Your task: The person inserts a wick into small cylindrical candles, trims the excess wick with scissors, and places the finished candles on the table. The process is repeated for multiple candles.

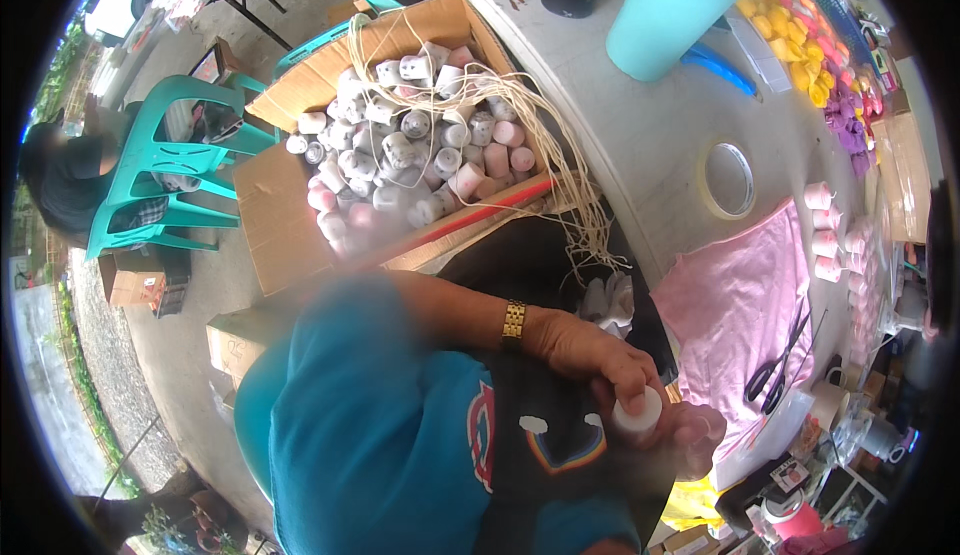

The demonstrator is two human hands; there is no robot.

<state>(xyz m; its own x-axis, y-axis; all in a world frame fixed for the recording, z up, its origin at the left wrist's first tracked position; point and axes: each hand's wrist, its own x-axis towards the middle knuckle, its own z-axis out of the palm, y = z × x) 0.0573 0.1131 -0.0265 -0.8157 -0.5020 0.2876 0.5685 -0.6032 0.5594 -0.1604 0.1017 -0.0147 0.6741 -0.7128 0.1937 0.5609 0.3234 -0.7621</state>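
- Over the lap, near the counter point(655, 140), one white cylinder point(638, 413) sits between two hands
- Left hand point(595, 353): fingers pinching the cylinder from above, perhaps to steady its round end, which faces up
- Right hand point(692, 440): beside and below it, seemingly as support; its fingers look curled, but blur and overlap mean I cannot tell how firmly they close
- One open cardboard box point(278, 217) stands alongside the counter, probably for easy reach; its wrapped cylinders point(400, 150) overlap too much to count
- One bundle of cream cords point(545, 120) drapes over that box, likely to keep the strands together
- On the counter: one tape roll point(704, 190), one pink cloth point(725, 290) with one pair of scissors point(766, 381) on it, presumably handy there
- Beyond the cloth, four pink cylinders point(825, 243) in the nearest row, with more behind, uncounted
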